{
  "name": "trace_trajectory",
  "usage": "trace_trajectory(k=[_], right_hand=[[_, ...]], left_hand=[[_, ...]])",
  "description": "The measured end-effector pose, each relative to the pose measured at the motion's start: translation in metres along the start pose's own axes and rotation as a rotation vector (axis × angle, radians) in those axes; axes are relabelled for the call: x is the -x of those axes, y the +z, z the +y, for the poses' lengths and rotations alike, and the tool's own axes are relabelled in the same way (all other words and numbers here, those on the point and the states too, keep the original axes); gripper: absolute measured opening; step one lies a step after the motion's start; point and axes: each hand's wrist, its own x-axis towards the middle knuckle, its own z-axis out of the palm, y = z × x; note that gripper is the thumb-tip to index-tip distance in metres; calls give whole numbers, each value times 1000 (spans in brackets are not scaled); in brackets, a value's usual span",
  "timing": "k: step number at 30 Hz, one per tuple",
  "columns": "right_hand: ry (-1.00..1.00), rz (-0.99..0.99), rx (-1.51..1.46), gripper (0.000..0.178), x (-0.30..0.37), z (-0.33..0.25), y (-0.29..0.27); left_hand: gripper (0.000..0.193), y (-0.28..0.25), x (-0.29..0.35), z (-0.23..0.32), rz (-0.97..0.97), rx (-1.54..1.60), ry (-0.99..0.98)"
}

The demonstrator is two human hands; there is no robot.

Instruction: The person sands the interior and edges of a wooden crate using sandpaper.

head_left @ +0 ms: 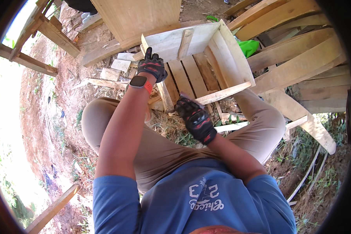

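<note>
A slatted wooden crate (206, 58) of pale planks lies on its side on the dirt in front of my knees. My left hand (152, 66), in a black and red glove with a watch on the wrist, grips the crate's left edge near a corner post. My right hand (195, 117), gloved the same way, is closed around the near end of the crate's lower front plank (226, 93). Whether it also holds a small tool is hidden by the glove.
Loose planks and boards (300, 62) are stacked to the right. A large plywood sheet (136, 15) stands behind the crate. Offcut wood blocks (110, 74) lie on the dirt at left. A green object (249, 46) shows behind the crate. Grass grows under my knees.
</note>
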Motion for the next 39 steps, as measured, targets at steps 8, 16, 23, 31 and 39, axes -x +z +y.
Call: trace_trajectory(k=[8, 16, 23, 31, 39], right_hand=[[202, -123, 221, 42, 13, 61, -43], [-15, -98, -199, 32, -14, 7, -26], [-128, -161, 17, 40, -20, 16, -47], [-44, -173, 22, 34, -27, 31, -18], [-184, -184, 328, 24, -37, 5, -20]], left_hand=[[61, 38, -26, -18, -76, -227, 131], [61, -22, 4, 9, -174, -113, 73], [55, -2, 7, -1, -10, 51, -21], [55, 12, -2, -6, -16, -5, -25], [58, 2, 2, -6, -28, 22, -22]])
